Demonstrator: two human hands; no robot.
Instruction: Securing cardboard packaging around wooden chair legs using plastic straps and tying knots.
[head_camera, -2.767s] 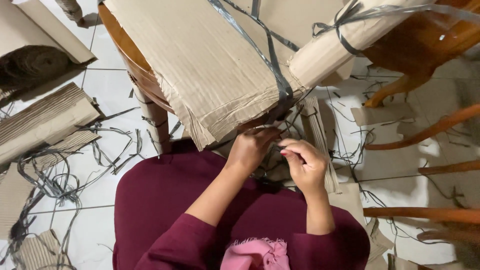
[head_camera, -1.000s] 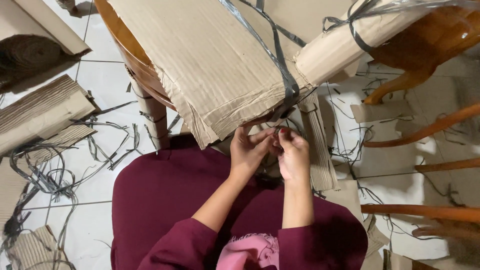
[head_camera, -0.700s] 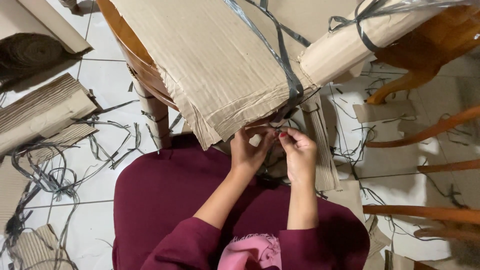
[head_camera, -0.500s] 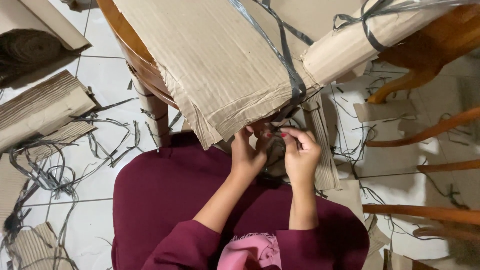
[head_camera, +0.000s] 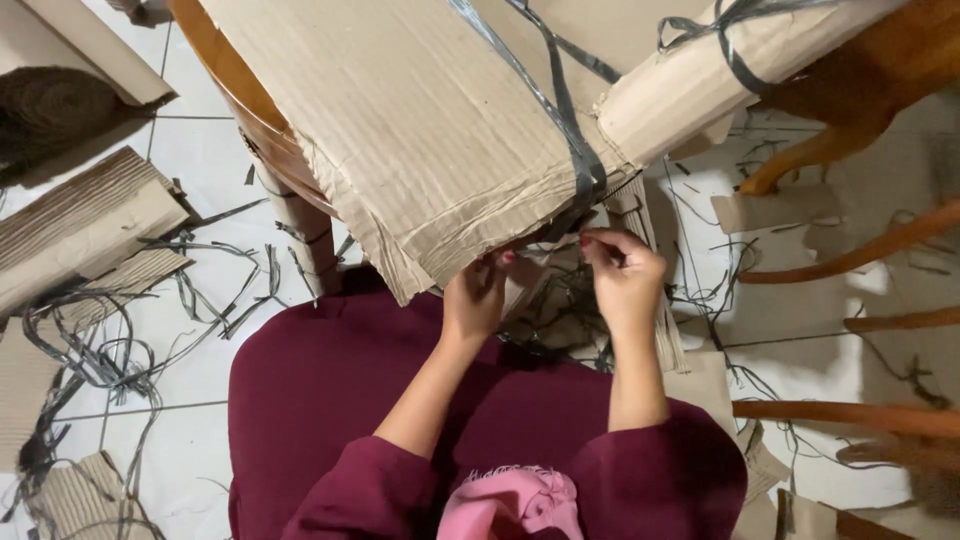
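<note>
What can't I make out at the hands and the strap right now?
- Head view: the gray strap end, hidden under the cardboard stack edge.
- Left hand fingertips, tucked under that edge; grip unclear.
- Right hand: what it pinches is too small.
- Cardboard roll, cut off by the top edge.

White tiled floor (head_camera: 210, 140), strewn with loose grey strapping offcuts (head_camera: 90, 350) and stacks of corrugated cardboard (head_camera: 85, 225) at left. Flattened cardboard pieces (head_camera: 775, 210) lie at right among brown wooden furniture legs (head_camera: 850, 255). A wooden stool (head_camera: 270, 130) (only its rim and one leg visible) carries a strapped cardboard bundle (head_camera: 420, 130).
</note>
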